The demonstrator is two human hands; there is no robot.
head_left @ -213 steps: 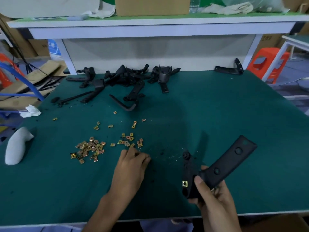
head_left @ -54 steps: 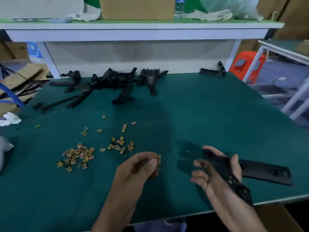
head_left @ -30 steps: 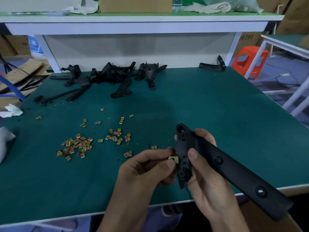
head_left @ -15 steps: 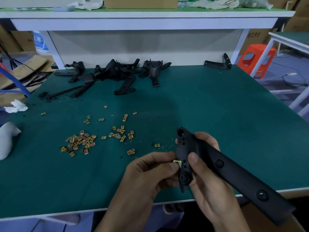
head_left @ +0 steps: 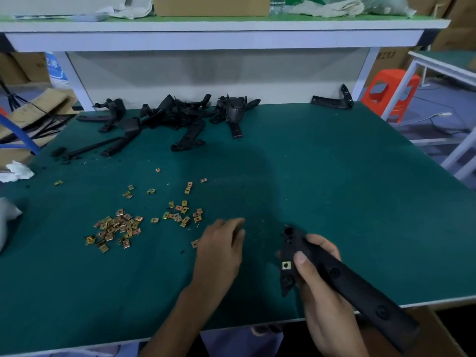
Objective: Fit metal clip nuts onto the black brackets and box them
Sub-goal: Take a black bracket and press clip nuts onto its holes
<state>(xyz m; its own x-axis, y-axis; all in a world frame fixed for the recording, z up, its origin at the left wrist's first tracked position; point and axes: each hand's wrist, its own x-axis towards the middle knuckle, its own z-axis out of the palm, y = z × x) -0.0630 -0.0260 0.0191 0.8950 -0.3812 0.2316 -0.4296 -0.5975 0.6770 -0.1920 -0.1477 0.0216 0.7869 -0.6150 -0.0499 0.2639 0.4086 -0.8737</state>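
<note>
My right hand grips a long black bracket over the near edge of the green mat, thumb lying on its face. A brass clip nut sits fitted on the bracket's head end, just left of my thumb. My left hand is apart from the bracket, palm down with fingers stretched to the mat; nothing shows in it. One loose nut lies at its left side. Loose clip nuts lie heaped to the left, with a smaller scatter nearer the middle.
A tangle of black brackets lies along the far edge, with one lone bracket at the far right. A cardboard box sits below the near right corner. An orange stool stands beyond the table, and white paper lies at the left.
My left hand let go of the nut, now seated on the bracket, and moved left and forward to the mat. My right hand keeps hold of the bracket.
</note>
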